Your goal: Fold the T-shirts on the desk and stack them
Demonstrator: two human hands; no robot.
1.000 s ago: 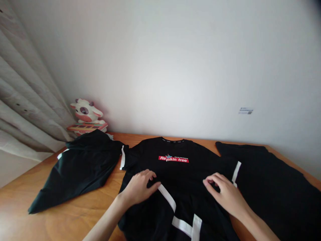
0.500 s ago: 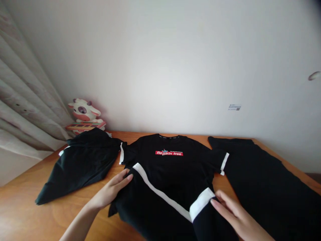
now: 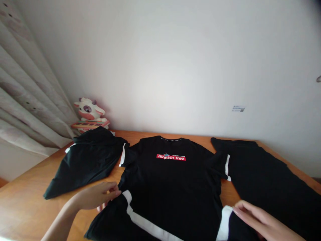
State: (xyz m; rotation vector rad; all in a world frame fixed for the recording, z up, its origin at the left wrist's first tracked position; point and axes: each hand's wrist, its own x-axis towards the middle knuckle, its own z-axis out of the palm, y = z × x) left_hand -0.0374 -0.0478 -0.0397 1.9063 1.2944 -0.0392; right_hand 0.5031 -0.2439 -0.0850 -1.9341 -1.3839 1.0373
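Observation:
A black T-shirt (image 3: 173, 177) with white sleeve bands and a red "Remain free" print lies front up, its collar toward the wall. Along its lower part runs a white-edged hem (image 3: 152, 229), raised and slanting. My left hand (image 3: 96, 195) pinches the black cloth beside the left end of this white band. At the other end, my right hand (image 3: 255, 217) grips the hem between thumb and fingers. The lowest part of the shirt falls outside the picture.
A crumpled black garment (image 3: 85, 167) lies to the left, and black folded cloth (image 3: 265, 177) to the right. Behind the left garment stands a cow toy (image 3: 90, 113) with a keyboard. The wooden table (image 3: 25, 197) meets a white wall (image 3: 175, 67); a curtain (image 3: 27, 90) hangs at left.
Both hands have moved down toward me and farther apart, drawing the white-edged hem lower and wider. More of the shirt's front shows now. The view has shifted slightly.

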